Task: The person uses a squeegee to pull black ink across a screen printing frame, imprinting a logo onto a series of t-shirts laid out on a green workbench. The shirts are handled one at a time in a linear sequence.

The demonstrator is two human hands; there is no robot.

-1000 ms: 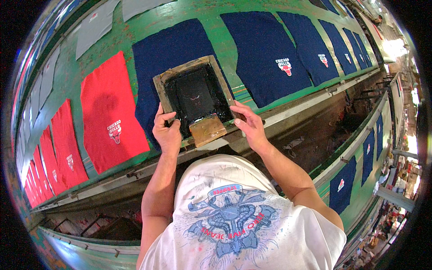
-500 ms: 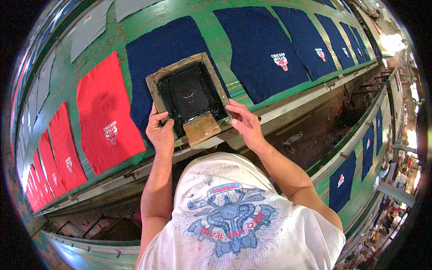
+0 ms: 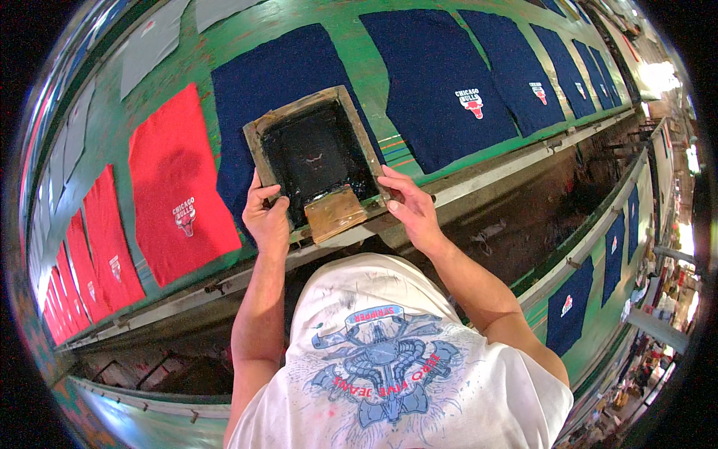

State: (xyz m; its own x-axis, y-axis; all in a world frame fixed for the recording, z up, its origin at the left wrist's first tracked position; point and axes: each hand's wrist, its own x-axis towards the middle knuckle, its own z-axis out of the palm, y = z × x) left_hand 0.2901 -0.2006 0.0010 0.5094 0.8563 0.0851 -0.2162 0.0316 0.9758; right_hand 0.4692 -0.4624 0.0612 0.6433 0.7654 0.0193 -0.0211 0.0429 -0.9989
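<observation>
A wooden screen-printing frame point(image 3: 265, 152) with dark, wet-looking ink on its mesh point(image 3: 307, 142) lies over a navy fabric piece point(image 3: 277, 60). A flat brown wooden block point(image 3: 335, 217), perhaps a squeegee, rests at the frame's near edge. My left hand point(image 3: 268, 213) grips the frame's left side near the lower corner. My right hand point(image 3: 407, 209) holds the right side, fingers bent over it. The fabric directly under the frame is hidden.
Red pieces point(image 3: 161, 135) with small prints continue leftward on the green table point(image 3: 404, 150); several printed navy pieces point(image 3: 441, 82) continue rightward. Grey pieces point(image 3: 149, 52) lie along the far side. The table's rail point(image 3: 479, 170) borders a dark gap; another table point(image 3: 591, 329) stands at right.
Since one second ago, the frame and both my hands have shifted slightly to the left and a little upward in the view. My grip looks the same.
</observation>
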